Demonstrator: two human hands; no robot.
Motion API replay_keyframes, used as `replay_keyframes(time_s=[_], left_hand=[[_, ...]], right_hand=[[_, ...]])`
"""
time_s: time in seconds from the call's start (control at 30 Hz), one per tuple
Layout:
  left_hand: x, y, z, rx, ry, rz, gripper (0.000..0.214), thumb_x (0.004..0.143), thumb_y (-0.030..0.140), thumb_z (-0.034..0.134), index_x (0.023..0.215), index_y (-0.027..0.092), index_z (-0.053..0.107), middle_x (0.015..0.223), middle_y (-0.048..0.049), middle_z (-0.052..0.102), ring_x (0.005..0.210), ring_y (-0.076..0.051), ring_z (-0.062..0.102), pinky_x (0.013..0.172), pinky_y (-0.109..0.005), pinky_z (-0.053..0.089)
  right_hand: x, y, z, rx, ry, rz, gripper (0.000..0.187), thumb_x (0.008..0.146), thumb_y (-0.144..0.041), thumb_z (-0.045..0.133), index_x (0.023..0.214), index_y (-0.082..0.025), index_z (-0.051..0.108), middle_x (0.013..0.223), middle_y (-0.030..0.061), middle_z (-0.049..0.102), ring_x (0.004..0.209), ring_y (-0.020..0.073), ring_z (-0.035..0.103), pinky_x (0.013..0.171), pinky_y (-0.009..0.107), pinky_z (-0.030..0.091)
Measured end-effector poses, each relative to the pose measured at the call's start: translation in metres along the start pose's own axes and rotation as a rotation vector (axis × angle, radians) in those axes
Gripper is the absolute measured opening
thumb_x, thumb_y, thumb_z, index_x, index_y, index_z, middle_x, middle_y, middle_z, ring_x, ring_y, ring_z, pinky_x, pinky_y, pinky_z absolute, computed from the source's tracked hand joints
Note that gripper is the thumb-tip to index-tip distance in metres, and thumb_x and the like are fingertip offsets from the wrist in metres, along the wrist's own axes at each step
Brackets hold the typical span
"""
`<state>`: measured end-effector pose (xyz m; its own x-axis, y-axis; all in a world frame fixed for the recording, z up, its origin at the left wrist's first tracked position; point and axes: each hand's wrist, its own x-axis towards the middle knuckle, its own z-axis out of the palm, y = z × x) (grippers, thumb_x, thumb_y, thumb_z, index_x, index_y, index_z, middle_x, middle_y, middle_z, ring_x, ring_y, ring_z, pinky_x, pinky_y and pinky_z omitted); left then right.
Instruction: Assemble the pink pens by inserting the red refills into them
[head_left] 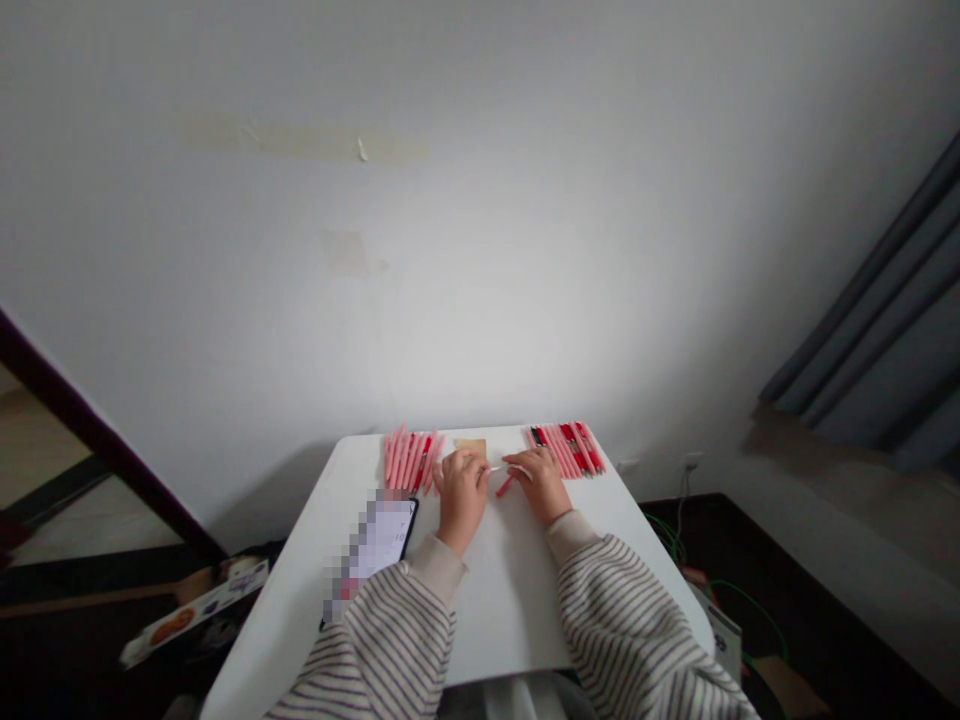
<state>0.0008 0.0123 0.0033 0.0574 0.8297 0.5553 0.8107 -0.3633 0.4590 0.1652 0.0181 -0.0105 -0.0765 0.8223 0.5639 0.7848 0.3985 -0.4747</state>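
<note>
Left hand (461,492): fingers (455,463) curled, pinching a thin white rod (499,468). Right hand (541,484): fingers (519,460) partly curved at the rod's other end; grip cannot be determined. A loose pink tube (505,486) lies between the hands, on the white table (510,600). Rows of pink tubes (409,460) (566,450) lie beyond both hands.

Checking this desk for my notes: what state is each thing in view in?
left hand, pinching a white strip
right hand, pinching the strip's other end
left pink tubes, lying side by side
right pink tubes, lying side by side
loose red tube, lying apart
phone, screen lit
curtain, hanging
</note>
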Motion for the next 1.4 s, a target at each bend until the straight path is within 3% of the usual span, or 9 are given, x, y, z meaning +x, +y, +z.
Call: replay_keyframes(time_s=[0.3,0.53,0.9,1.4], left_hand=[[0.003,-0.008,-0.002,0.043,0.126,-0.078,0.013,0.083,0.024,0.054,0.084,0.022,0.066,0.106,-0.0072,0.06,0.105,-0.023,0.05,0.095,-0.044,0.036],[0.005,-0.009,-0.009,0.114,0.15,-0.167,0.014,0.083,0.02,0.052,0.088,0.021,0.065,0.106,-0.0076,0.06,0.104,-0.024,0.051,0.09,-0.042,0.038],[0.004,-0.006,-0.012,0.153,0.128,-0.216,0.014,0.082,0.021,0.053,0.087,0.023,0.065,0.105,-0.0064,0.06,0.105,-0.025,0.051,0.092,-0.043,0.035],[0.004,-0.007,-0.012,0.111,0.127,-0.196,0.015,0.082,0.019,0.052,0.084,0.022,0.067,0.104,-0.0077,0.06,0.102,-0.024,0.052,0.09,-0.042,0.037]], right_hand=[[0.0,0.008,0.003,-0.05,0.054,0.15,0.04,0.085,-0.021,0.055,0.125,-0.025,0.056,0.109,0.005,0.064,0.108,0.0245,0.05,0.093,0.04,0.035],[-0.003,0.007,0.002,-0.118,-0.06,0.061,0.024,0.084,-0.019,0.057,0.098,-0.031,0.072,0.105,0.0041,0.066,0.108,0.0256,0.046,0.093,0.042,0.031],[-0.003,0.0,-0.003,-0.146,-0.153,0.056,0.018,0.085,-0.025,0.06,0.09,-0.036,0.073,0.111,0.0017,0.065,0.111,0.025,0.041,0.092,0.042,0.03],[-0.001,0.009,0.0,-0.093,0.109,0.035,0.021,0.092,-0.029,0.048,0.097,-0.026,0.069,0.099,0.0052,0.066,0.101,0.0235,0.045,0.089,0.038,0.032]])
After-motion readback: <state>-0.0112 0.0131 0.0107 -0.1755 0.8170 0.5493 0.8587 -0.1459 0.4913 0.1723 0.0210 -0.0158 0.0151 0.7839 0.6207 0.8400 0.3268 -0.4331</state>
